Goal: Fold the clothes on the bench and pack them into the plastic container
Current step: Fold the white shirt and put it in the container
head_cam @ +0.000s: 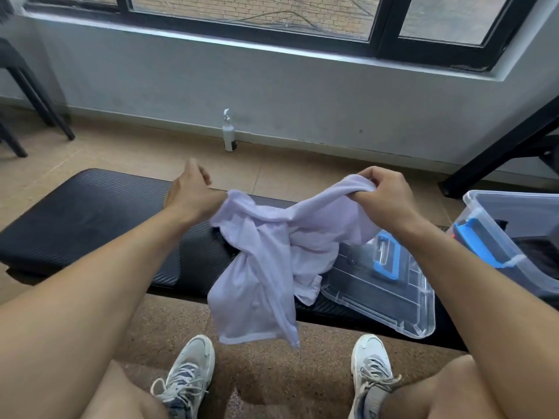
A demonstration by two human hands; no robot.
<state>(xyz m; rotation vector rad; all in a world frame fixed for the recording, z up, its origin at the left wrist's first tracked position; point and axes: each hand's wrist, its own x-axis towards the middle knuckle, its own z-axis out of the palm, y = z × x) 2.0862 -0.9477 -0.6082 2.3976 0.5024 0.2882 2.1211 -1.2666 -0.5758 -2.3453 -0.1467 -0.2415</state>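
Note:
A pale lilac garment (266, 267) hangs crumpled in the air over the black padded bench (90, 216). My right hand (384, 195) grips a bunched part of it at the upper right. My left hand (190, 192) is at the garment's upper left corner; the cloth hangs from its thumb side while the fingers point forward, blurred. The garment sags between both hands and its lower end drops past the bench's near edge. The clear plastic container (496, 213) with a blue latch stands at the right end, with dark contents inside.
The container's clear lid (402, 309) with a blue handle lies flat on the bench under my right forearm. A white pump bottle (229, 134) stands by the wall. Black chair legs (39, 98) are far left, a black metal frame (499, 152) far right. My shoes (187, 373) rest on the floor.

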